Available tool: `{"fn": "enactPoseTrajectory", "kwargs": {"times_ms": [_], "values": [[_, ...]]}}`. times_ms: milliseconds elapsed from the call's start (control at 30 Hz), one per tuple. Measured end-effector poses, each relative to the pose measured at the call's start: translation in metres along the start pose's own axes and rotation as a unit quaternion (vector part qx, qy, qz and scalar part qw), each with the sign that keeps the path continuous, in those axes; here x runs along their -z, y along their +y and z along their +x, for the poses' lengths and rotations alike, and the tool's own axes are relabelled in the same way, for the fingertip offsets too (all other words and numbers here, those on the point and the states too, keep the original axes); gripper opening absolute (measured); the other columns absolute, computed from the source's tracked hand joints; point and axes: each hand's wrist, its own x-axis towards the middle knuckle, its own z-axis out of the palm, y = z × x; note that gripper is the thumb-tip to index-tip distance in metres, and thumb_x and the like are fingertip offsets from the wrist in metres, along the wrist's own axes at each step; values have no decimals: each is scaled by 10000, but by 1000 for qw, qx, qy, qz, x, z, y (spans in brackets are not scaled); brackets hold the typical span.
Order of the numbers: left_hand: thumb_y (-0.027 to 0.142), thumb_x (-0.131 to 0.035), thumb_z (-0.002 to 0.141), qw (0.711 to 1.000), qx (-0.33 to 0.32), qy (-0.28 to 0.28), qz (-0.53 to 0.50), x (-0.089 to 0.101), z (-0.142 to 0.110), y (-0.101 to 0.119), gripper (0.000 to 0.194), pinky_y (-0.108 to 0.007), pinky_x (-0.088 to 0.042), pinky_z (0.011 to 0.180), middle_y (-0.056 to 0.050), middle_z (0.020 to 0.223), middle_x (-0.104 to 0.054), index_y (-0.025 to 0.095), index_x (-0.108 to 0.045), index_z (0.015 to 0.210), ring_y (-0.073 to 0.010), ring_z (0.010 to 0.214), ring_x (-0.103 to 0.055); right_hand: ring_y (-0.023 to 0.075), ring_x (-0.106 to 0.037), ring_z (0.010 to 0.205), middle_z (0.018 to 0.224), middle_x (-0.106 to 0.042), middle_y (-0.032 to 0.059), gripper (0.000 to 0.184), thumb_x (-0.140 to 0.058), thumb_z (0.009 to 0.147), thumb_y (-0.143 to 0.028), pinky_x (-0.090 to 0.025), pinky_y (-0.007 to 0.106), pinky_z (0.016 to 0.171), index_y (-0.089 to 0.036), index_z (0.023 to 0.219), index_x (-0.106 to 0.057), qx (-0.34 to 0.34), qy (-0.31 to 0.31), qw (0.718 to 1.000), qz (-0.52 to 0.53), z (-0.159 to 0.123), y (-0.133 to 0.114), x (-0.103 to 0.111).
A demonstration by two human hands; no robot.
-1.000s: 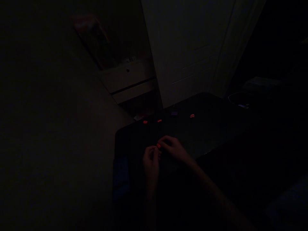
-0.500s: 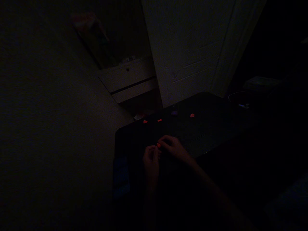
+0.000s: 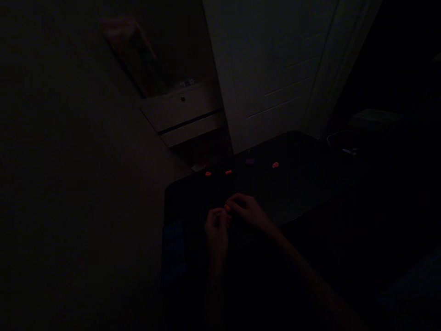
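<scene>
Shift in framing and light level
We see the table (image 3: 289,184) and its loose orange pieces (image 3: 275,165) sit slightly higher in the head view than one second ago. We find the small purple block (image 3: 250,162) dimmer than half a second ago, and the left wall (image 3: 86,151) darker.

Pretty sure a room in a home is being shown here, though which room can't really be told, since it's all sunk in near-darkness. That's mostly given away by the pale drawer unit (image 3: 181,108), fitted with a round knob, and the big light panel (image 3: 268,69) beside it, marked with grooved lines like a house door or wardrobe front. A plain wall (image 3: 113,151) can be made out on the left, plus a dark table (image 3: 282,184) with rounded corners, and a thin white cable (image 3: 339,133) is seen off to the right.
</scene>
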Motion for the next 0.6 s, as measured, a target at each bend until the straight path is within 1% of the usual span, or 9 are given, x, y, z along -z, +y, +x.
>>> {"fn": "enactPoseTrajectory", "kwargs": {"times_ms": [167, 600], "values": [[394, -657, 846, 1000, -1, 1, -8, 0, 0, 0, 236, -231, -476, 579, -33, 735, -684, 167, -641, 911, -142, 650, -628, 177, -679, 862, 884, -745, 21, 155, -637, 929, -307, -483, 277, 809, -185, 891, -724, 4, -1, 1000, 6, 0, 2, 0], [402, -661, 858, 1000, -6, 0, -3, 1, 1, -4, 238, -234, -484, 581, -33, 746, -685, 173, -640, 918, -148, 663, -644, 181, -682, 856, 875, -745, 23, 151, -635, 928, -306, -485, 286, 804, -188, 884, -719, -6, 0, 1000, 4, -1, -1, 0]]}}
